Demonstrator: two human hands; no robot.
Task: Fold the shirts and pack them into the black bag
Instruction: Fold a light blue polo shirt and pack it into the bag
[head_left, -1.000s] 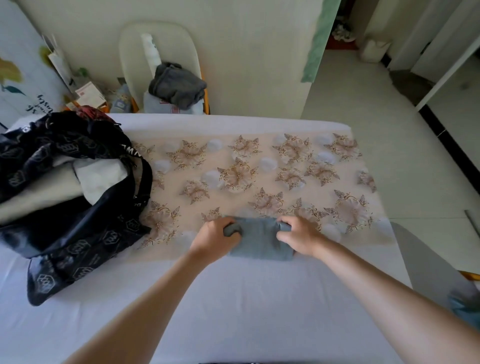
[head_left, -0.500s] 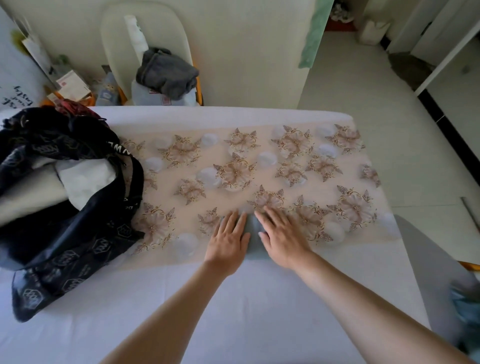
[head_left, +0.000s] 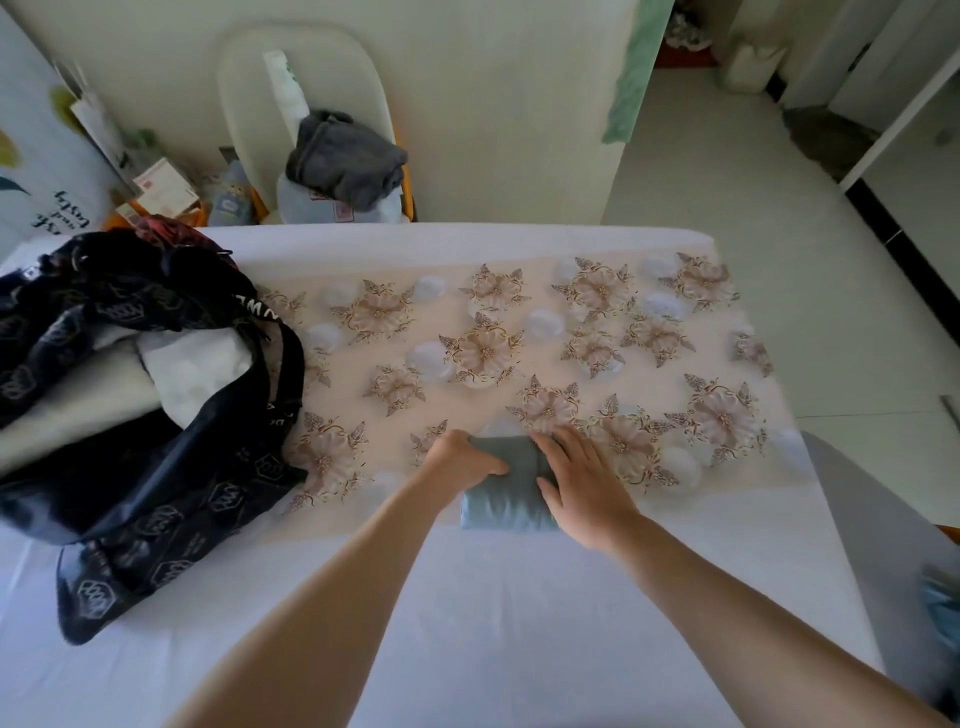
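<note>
At the near middle of the bed (head_left: 467, 623), the folded grey-blue shirt (head_left: 511, 491) sits on the floral cloth (head_left: 519, 312). The left hand (head_left: 462, 465) grips its left end; the right hand (head_left: 587, 483) presses flat, fingers straight. Further left, the black bag (head_left: 156, 467) gapes.

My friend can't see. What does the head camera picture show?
A left hand grips a folded grey-blue shirt while the right hand rests flat on it, on a flowered cloth. An open black bag holding white fabric lies to the left.
</note>
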